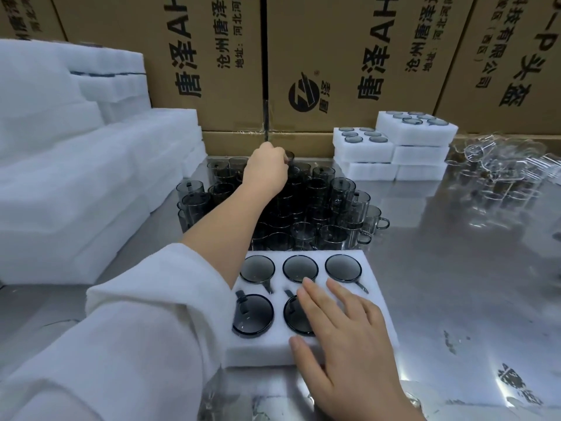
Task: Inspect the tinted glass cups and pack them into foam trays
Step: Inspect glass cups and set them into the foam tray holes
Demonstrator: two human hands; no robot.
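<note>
**Left hand at the far cups, right hand flat on the tray**

The white foam tray (261, 350) lies near, in the middle of the shiny steel table (455, 268). It has round wells in two rows. Five wells show smoky grey tinted glass cups (257, 268) seen from above: dark, see-through discs with thin dark rims, each handle lying in a narrow slot cut in the foam. The near right well is hidden under the right hand (343, 329), which rests flat on the tray with straight, spread fingers and holds nothing.

Just beyond the tray stands a crowd of loose tinted cups (318, 208), upright and packed close, handles sticking out on the right. The left hand (267, 171) reaches to the far side of this crowd; its grip is curled round the rim of one small dark cup (290, 155).

Filled foam trays (394, 147) are stacked at the far right, clear glassware (501, 168) lies beside them, white foam slabs (76, 177) are piled on the left, and printed cardboard boxes (212, 56) stand behind.
</note>
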